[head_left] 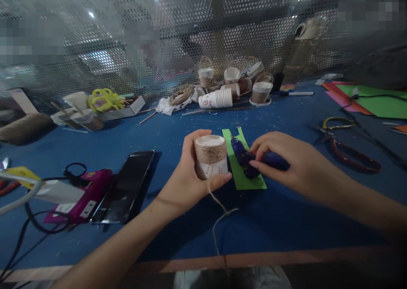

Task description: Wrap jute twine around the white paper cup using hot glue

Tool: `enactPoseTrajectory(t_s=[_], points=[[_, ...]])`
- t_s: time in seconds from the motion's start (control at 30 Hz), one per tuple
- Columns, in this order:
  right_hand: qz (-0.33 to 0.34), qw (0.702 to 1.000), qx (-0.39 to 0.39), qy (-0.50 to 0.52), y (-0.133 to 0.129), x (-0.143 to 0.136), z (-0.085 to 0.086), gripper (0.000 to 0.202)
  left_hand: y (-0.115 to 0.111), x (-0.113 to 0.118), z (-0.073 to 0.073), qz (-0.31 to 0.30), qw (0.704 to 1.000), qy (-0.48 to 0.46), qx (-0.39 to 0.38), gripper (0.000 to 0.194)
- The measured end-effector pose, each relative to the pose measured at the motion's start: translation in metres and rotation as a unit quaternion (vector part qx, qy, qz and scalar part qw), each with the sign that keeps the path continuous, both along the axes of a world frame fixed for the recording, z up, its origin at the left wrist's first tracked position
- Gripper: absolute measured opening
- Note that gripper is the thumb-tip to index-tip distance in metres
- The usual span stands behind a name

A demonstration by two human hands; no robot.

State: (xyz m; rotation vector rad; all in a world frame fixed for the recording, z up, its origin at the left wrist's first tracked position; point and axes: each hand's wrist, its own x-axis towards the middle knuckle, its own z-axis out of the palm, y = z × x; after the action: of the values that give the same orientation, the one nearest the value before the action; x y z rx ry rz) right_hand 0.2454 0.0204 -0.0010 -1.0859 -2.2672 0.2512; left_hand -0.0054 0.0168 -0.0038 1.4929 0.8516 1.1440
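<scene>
Your left hand [188,176] hugs the cup [210,153] at nine o'clock from your right hand [282,152], which pinches maybe a glue gun [243,156].

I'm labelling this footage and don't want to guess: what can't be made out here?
All in the head view:
Some fingers of the left hand: hidden behind the twine-wrapped cup.
Lettering on that cup: too small to read.
Grip of the blue tool: partly covered by the right hand.
Large green sheet: cut off by the right edge.
</scene>
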Motion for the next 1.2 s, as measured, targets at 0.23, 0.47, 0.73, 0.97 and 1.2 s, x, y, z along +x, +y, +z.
enactPoseTrajectory(t_s=[0.23, 0.47, 0.73, 0.97, 1.2], points=[[0.115, 0.943, -0.291, 0.109, -0.025, -0.017, 0.012, 0.020, -0.002, 0.000, -0.008, 0.050, 0.978, 0.139, 0.149, 0.073], [0.254, 0.747, -0.600, 0.132, -0.027, -0.020, 0.016, 0.068, 0.001, 0.000, -0.013, 0.106, 0.910, 0.249, 0.316, 0.074], [0.229, 0.837, -0.467, 0.166, -0.026, -0.013, 0.015, 0.039, -0.002, 0.001, -0.005, 0.076, 0.956, 0.203, 0.199, 0.065], [0.157, 0.908, -0.347, 0.178, -0.024, -0.015, 0.012, 0.037, -0.004, 0.002, 0.007, -0.011, 0.996, 0.084, 0.020, 0.057], [0.138, 0.918, -0.333, 0.165, -0.022, -0.014, 0.011, 0.036, -0.005, 0.000, 0.007, -0.051, 0.997, 0.026, -0.045, 0.058]])
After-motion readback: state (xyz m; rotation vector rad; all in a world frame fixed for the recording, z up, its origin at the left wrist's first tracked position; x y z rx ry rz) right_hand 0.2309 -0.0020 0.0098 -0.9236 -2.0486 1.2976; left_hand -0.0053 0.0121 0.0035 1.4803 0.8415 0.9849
